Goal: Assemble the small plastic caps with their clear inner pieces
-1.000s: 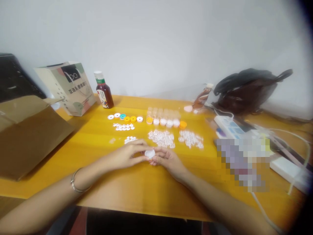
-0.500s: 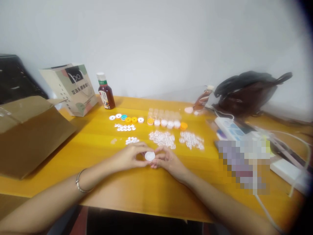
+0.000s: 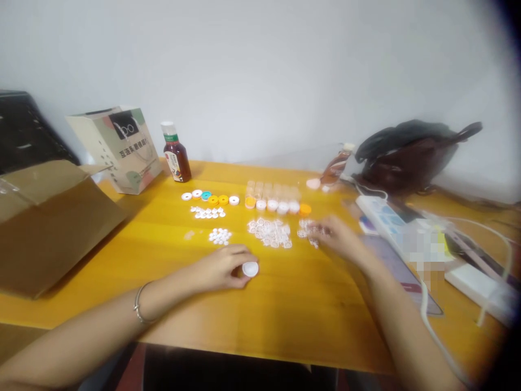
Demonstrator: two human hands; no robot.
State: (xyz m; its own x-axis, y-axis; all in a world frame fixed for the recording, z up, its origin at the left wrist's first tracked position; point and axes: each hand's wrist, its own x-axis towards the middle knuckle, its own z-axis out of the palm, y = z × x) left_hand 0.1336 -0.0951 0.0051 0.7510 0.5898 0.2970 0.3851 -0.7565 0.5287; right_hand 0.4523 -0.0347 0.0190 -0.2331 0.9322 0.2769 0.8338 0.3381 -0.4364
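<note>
My left hand (image 3: 222,267) rests on the yellow table (image 3: 285,304) with its fingers pinched round a small white cap (image 3: 249,269). My right hand (image 3: 334,237) has reached out to the right heap of small white rings (image 3: 311,229); it is smeared by motion, so its fingers are unclear. A second heap of white rings (image 3: 270,232) lies between the hands. Behind the heaps stands a row of small clear vials with white and orange caps (image 3: 273,199). Further left lie a row of coloured discs (image 3: 210,197) and small white pieces (image 3: 220,235).
A cardboard box (image 3: 49,222) sits at the left, a paper bag (image 3: 118,147) and a dark bottle (image 3: 176,153) behind it. At the right are a second bottle (image 3: 336,163), a dark handbag (image 3: 411,152), a power strip (image 3: 391,217) with cables, and a phone (image 3: 399,271).
My right hand has let go of the white cap and moved right and away to the right heap of rings. My left hand keeps the cap, now lower near the table.
</note>
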